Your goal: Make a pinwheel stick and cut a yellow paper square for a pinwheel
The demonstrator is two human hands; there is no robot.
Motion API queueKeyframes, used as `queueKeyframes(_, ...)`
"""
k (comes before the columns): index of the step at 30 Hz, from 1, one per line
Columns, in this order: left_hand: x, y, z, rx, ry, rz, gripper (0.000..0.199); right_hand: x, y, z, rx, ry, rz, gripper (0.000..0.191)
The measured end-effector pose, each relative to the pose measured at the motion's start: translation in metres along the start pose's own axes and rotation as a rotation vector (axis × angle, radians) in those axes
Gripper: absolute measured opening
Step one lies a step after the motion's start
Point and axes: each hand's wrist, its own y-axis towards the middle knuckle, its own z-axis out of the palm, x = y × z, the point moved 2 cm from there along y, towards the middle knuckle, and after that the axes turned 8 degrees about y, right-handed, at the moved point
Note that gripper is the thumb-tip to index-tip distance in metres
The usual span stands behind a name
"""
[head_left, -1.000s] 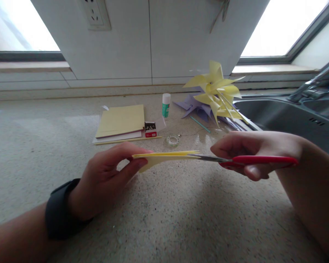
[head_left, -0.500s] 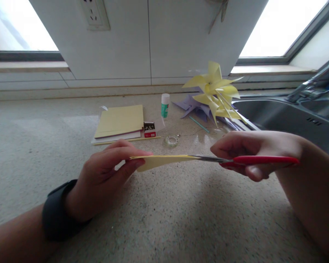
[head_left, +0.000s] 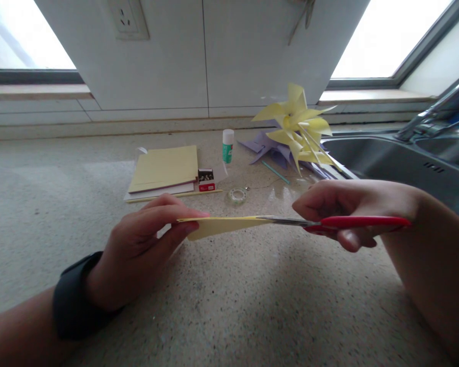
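Observation:
A folded piece of yellow paper (head_left: pixel 222 227) is held nearly edge-on above the counter. My left hand (head_left: pixel 149 239), with a black band on its wrist, pinches the paper's left end between thumb and fingers. In my right hand (head_left: pixel 352 209) are red-handled scissors (head_left: pixel 361 221), with fingers and thumb around the handles. The scissor blades point left and meet the paper's right end. Because the blades are seen edge-on, how far apart they are is hard to see.
Behind my hands lie stacked yellow paper (head_left: pixel 164 165), a small red box of metal pins (head_left: pixel 206 181), a tape roll (head_left: pixel 237 195) and a glue stick (head_left: pixel 228 147). Yellow pinwheels (head_left: pixel 290 122) and a purple pinwheel (head_left: pixel 265 145) rest beside the steel sink (head_left: pixel 382 158).
The whole view has shifted slightly, so everything appears a little further left. Both hands keep their grips, and the scissors stay at the paper's right end.

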Motion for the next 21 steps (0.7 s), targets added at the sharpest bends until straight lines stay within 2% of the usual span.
queueKeyframes(8, 0.0019, -0.0011, 0.0019, -0.003, -0.015, -0.028, 0.029, -0.0049, -0.0008, -0.0014, -0.057, -0.003, -0.004, 0.036)
queueKeyframes(21, -0.0048, 0.0011, 0.0003, 0.019, 0.018, 0.019, 0.031, -0.0054, 0.0032, 0.0, -0.006, 0.022, -0.025, 0.043)
